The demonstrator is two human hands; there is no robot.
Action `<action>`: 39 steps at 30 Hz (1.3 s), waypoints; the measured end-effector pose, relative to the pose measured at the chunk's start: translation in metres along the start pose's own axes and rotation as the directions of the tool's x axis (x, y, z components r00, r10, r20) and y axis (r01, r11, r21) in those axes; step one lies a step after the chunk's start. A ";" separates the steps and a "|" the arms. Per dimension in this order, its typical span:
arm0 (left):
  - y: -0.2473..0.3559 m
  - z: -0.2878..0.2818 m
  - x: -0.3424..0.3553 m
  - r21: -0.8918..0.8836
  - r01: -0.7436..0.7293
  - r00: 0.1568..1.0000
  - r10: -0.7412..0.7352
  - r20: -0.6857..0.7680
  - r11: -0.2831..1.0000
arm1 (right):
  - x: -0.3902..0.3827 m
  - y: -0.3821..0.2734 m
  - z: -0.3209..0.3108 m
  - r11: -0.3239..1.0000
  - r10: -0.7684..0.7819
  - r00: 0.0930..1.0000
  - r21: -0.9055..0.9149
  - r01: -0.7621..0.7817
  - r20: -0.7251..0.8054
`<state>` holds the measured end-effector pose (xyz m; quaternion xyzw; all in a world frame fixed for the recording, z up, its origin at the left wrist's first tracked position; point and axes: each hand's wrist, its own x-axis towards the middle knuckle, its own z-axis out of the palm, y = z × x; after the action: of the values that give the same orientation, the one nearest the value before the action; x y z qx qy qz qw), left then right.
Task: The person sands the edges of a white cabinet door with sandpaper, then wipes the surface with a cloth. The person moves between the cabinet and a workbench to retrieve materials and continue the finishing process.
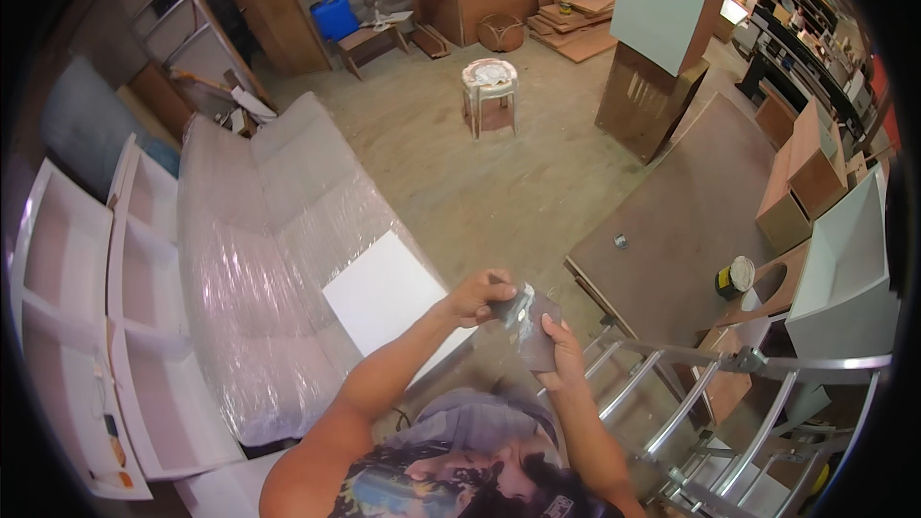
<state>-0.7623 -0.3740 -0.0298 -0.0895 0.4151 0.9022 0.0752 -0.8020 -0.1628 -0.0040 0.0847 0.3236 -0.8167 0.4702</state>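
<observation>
In front of my body, my right hand (564,350) grips a flat greyish-brown piece (539,338) by its right side, thumb on top. Whitish paste-like smears (524,312) run across the upper left of this piece. My left hand (480,295) is closed in a pinch at the piece's upper left corner. A dark bit shows by its fingertips, but I cannot tell whether it is a separate tool or part of the piece. Below and left of my left hand lies a white panel (379,293), resting partly on a plastic-wrapped sofa (259,259).
An aluminium ladder (662,403) lies close on my right. Beyond it are a large brown board (672,221) with a small can (621,242) and an open paint tub (737,275). White shelf units (153,326) stand at left; a stool (490,86) stands ahead.
</observation>
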 end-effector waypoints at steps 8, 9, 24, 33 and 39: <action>0.118 0.003 0.138 0.538 0.138 0.976 -0.021 -0.219 0.832 | 0.120 -0.168 0.019 0.855 -0.516 0.850 -0.009 0.518 -0.109; 0.117 -0.004 0.165 0.288 0.006 0.964 0.071 -0.257 0.958 | 0.147 -0.186 0.018 0.763 -0.646 0.751 -0.070 0.643 -0.137; 0.237 -0.007 0.524 0.094 -0.324 0.873 0.336 -0.355 0.941 | 0.442 -0.371 0.065 0.143 -0.926 0.359 -0.768 0.624 0.119; 0.368 -0.138 0.697 0.037 -0.469 0.772 0.430 -0.469 0.882 | 0.661 -0.482 0.059 0.538 -0.667 0.742 -0.647 0.541 0.066; 0.468 -0.220 0.817 0.036 -0.417 0.848 0.403 -0.345 0.908 | 0.822 -0.565 0.083 0.755 0.078 0.841 0.519 -0.400 0.536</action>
<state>-1.6336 -0.7928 -0.0092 -0.1571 0.4129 0.8758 -0.1947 -1.7005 -0.6025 -0.0501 0.0682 -0.1005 -0.8012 0.5859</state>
